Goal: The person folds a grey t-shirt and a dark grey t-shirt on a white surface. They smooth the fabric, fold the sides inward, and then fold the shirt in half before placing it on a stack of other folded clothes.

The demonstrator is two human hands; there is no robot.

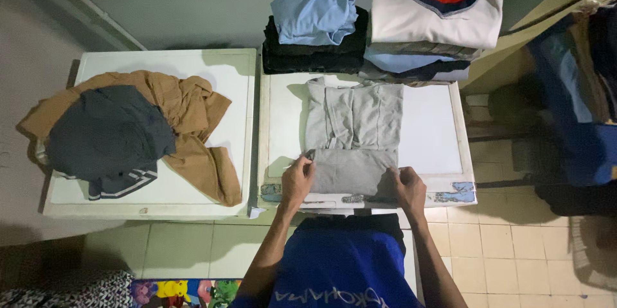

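Observation:
A grey shirt [354, 134] lies partly folded on the right white table [430, 134], its lower part doubled up over itself. My left hand [297, 179] pinches the folded edge at its left corner. My right hand [409, 187] grips the right corner of the same fold, near the table's front edge.
Behind the shirt stand two stacks of folded clothes: a black pile with a light blue garment [317, 11] on top, and a white shirt with a red collar lining [436, 12]. On the left white table [212, 70] lie a crumpled brown garment [193, 128] and a dark grey one [109, 134]. Hanging clothes [578, 89] fill the right side.

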